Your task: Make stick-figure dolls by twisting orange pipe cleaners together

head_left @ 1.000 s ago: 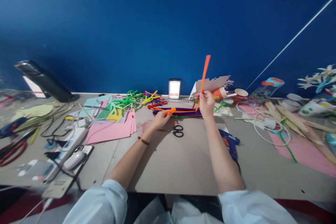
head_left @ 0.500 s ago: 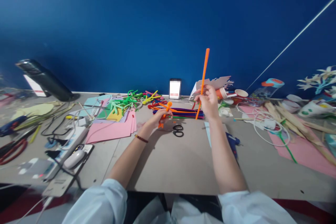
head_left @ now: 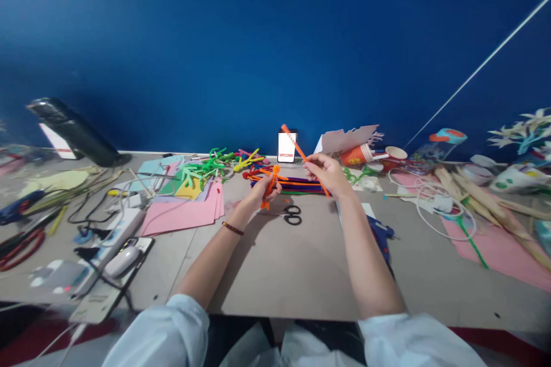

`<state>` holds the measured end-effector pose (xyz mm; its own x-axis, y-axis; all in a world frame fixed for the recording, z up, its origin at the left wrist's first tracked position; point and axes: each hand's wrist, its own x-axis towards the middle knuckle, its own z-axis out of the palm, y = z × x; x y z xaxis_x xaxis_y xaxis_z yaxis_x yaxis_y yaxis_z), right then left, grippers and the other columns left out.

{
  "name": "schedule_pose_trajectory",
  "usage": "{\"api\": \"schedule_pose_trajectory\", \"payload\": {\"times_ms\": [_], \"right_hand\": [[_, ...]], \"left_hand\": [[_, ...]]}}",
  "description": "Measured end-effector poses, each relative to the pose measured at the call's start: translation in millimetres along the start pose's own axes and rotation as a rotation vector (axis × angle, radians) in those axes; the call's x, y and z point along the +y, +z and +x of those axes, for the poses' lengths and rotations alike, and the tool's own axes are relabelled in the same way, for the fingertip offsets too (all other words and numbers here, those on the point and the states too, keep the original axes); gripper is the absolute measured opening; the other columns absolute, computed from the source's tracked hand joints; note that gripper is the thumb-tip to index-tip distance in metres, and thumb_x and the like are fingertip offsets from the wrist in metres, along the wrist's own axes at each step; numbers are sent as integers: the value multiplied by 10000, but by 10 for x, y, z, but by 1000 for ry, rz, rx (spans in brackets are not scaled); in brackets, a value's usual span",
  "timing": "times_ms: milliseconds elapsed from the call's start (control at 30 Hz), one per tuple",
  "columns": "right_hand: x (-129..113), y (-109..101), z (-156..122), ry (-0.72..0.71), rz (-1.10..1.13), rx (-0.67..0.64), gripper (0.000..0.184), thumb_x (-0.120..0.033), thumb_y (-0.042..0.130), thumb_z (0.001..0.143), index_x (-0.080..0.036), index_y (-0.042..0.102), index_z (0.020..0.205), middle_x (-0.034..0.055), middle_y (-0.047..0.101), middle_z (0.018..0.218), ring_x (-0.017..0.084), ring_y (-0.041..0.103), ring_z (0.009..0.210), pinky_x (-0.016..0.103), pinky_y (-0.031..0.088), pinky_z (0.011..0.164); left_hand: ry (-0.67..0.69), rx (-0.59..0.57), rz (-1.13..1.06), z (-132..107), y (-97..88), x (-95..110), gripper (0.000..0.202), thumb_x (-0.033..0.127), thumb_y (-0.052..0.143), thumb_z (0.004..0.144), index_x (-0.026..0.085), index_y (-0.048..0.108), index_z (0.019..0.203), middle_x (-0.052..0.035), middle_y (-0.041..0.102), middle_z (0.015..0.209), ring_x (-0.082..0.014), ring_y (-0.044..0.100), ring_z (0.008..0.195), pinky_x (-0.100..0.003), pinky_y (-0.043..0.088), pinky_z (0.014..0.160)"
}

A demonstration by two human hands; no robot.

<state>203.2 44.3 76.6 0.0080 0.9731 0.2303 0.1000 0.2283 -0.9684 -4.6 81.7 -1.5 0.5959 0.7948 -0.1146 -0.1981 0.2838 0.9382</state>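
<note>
My left hand [head_left: 256,194] is closed around a small orange pipe-cleaner figure [head_left: 276,171], whose rounded head and an arm stick out above the fingers. Its lower ends poke out below them. Between thumb and fingertips, my right hand [head_left: 330,175] pinches a long orange pipe cleaner [head_left: 300,151], which slants up to the left, its lower end below the palm. Behind both hands lies a bundle of purple, orange and green pipe cleaners [head_left: 297,186]. Black-handled scissors [head_left: 293,215] rest on the table just in front of the bundle.
A phone [head_left: 286,148] stands against the blue wall. Bent green pipe cleaners [head_left: 202,169] and pink paper [head_left: 181,217] lie left. Paper cups [head_left: 358,155], a blue glue gun [head_left: 381,233] and a coiled white cable [head_left: 445,206] are right; a power strip [head_left: 112,241] is front left.
My right hand has come down and left, toward my left hand. The pipe cleaner in it has tipped from nearly upright to slanting left. My left hand has barely moved.
</note>
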Motion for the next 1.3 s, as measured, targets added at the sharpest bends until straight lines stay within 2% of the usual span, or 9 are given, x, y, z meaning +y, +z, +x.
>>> {"api": "schedule_pose_trajectory", "payload": {"times_ms": [67,167,267,367,467,767,1033,1300], "right_hand": [[22,3,-7,32,-73,-55,215,-314,649,727,-191,629,902,17,643,809,92,568,549,222,483,487],[47,24,-15,91,-160,-110,307,-236,575,749,-219,612,1054,13,650,863,65,516,446,203,417,392],[50,69,-13,62,-229,-94,356,-235,527,783,-227,609,1130,25,673,876,91,555,495,212,429,417],[48,107,-3,-84,-327,-50,257,-276,529,815,-203,688,1004,53,710,931,158,642,727,266,509,626],[65,116,5,-141,-410,-69,204,-297,564,810,-193,731,863,65,729,948,205,657,862,312,499,764],[169,19,19,-115,-610,-77,168,-307,608,774,-206,742,773,54,738,836,202,654,744,300,476,688],[212,-40,28,-57,-686,-74,169,-321,597,765,-221,730,737,30,730,791,174,631,683,274,460,649],[230,-37,33,-73,-697,-86,180,-295,580,763,-199,732,749,42,729,781,172,624,684,253,451,635]], "left_hand": [[32,40,-17,7,1,-17,454,556,467,826,143,550,658,43,358,386,-49,264,330,-197,192,363],[100,145,-103,10,31,-16,336,472,650,742,156,537,723,23,511,535,-51,407,401,-177,299,399],[131,236,-147,8,64,-2,352,407,756,659,163,518,746,22,561,635,-46,477,450,-169,363,436],[120,251,-152,7,74,7,359,420,760,655,163,526,747,37,534,586,-39,454,421,-163,343,408],[131,222,-182,9,70,20,335,400,759,658,156,546,740,46,509,542,-40,447,422,-159,332,399],[169,301,-329,3,49,88,277,252,786,611,142,572,748,26,585,635,-48,522,494,-169,415,479],[149,344,-310,-6,74,124,239,297,754,639,143,597,731,23,580,624,-46,507,490,-173,404,466],[230,415,-209,27,36,55,310,402,759,636,150,590,701,22,555,609,-48,462,469,-183,370,449]]}}
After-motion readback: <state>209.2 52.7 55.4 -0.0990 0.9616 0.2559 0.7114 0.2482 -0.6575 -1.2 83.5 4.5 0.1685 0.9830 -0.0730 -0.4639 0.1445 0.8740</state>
